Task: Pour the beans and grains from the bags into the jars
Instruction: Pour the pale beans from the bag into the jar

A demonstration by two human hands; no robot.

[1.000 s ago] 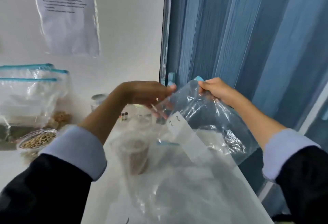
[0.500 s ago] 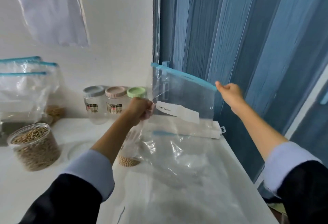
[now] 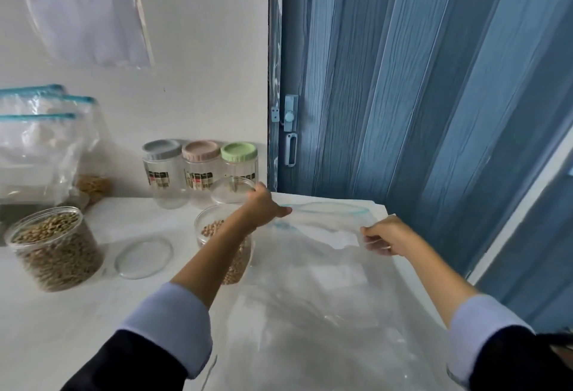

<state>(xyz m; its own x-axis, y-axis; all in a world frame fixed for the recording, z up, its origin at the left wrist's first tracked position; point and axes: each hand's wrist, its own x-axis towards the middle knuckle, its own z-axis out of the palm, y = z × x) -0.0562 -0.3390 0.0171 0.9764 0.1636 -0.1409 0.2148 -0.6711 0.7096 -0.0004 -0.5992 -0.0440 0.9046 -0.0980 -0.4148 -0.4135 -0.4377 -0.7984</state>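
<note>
Both hands, left hand (image 3: 263, 209) and right hand (image 3: 383, 237), are pinching an emptied bag (image 3: 322, 229) flat on the counter (image 3: 62, 322). Two open jars (image 3: 54, 248) are holding beans; three lidded jars (image 3: 200, 164) and filled bags (image 3: 40, 142) are awaiting, seemingly.

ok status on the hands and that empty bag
Left hand and right hand both pinch the empty bag, flat on the table. Open chickpea jar under left forearm. Nothing blocking.

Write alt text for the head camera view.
Both hands, left hand and right hand, lay an empty clear zip bag flat on a white counter. Left of it stand two open jars of beans, a loose lid and three lidded jars.
</note>
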